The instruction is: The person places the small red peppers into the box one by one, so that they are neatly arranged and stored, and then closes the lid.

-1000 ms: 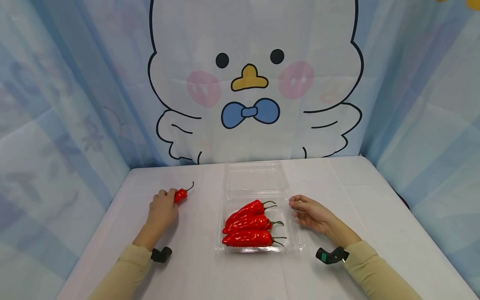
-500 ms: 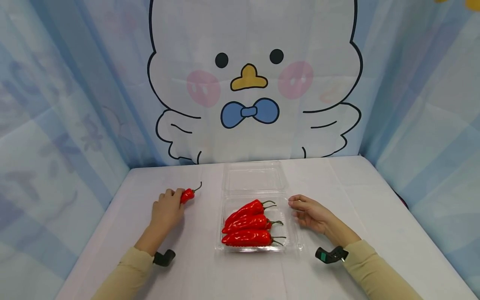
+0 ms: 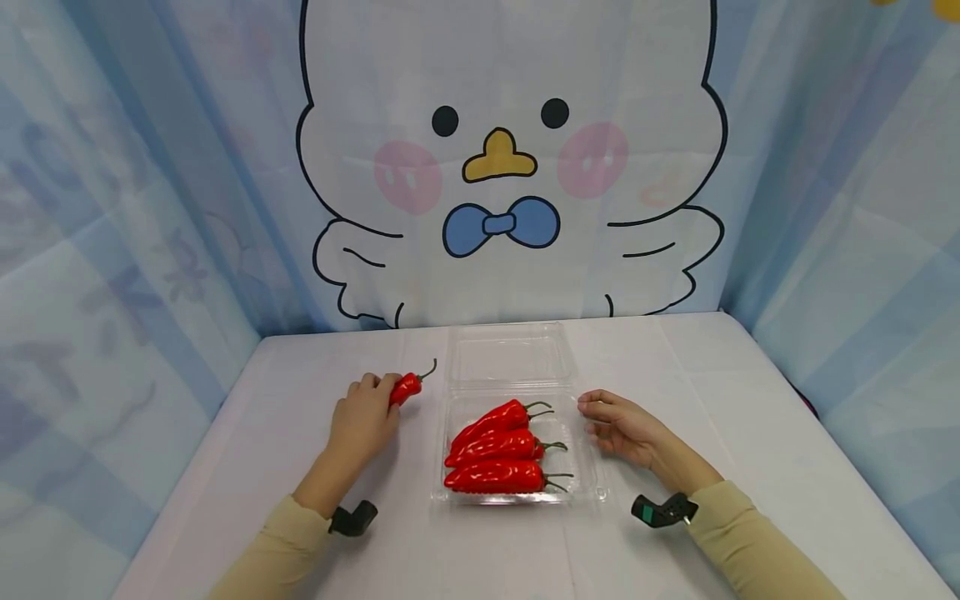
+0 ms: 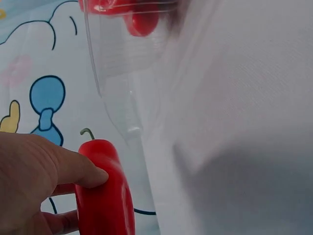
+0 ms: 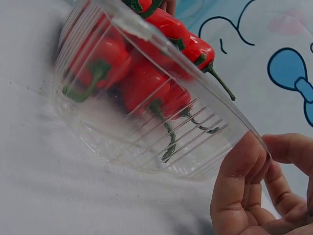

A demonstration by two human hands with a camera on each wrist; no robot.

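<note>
In the head view my left hand (image 3: 365, 417) grips a glossy red chili pepper (image 3: 406, 388) left of a clear plastic clamshell box (image 3: 467, 407). The pepper's curved green stem points up and to the right. Up close in the left wrist view, the thumb presses along the side of the pepper (image 4: 105, 196); its lower end is out of frame. Several red peppers (image 3: 495, 477) lie in the box, stems towards the right. At the box's right side my right hand (image 3: 622, 429) pinches the rim between thumb and fingers, as the right wrist view shows.
The box's transparent lid (image 3: 510, 354) lies folded back towards the rear of the white table (image 3: 660, 367). Behind stands a curtain (image 3: 498, 275) printed with a cartoon bird. Blue curtains (image 3: 112, 292) close in both sides. A small black camera (image 3: 354, 518) sits on the left wrist.
My left hand has carried its pepper rightwards, closer to the open box. The right hand, the box and the peppers inside have stayed in place.
</note>
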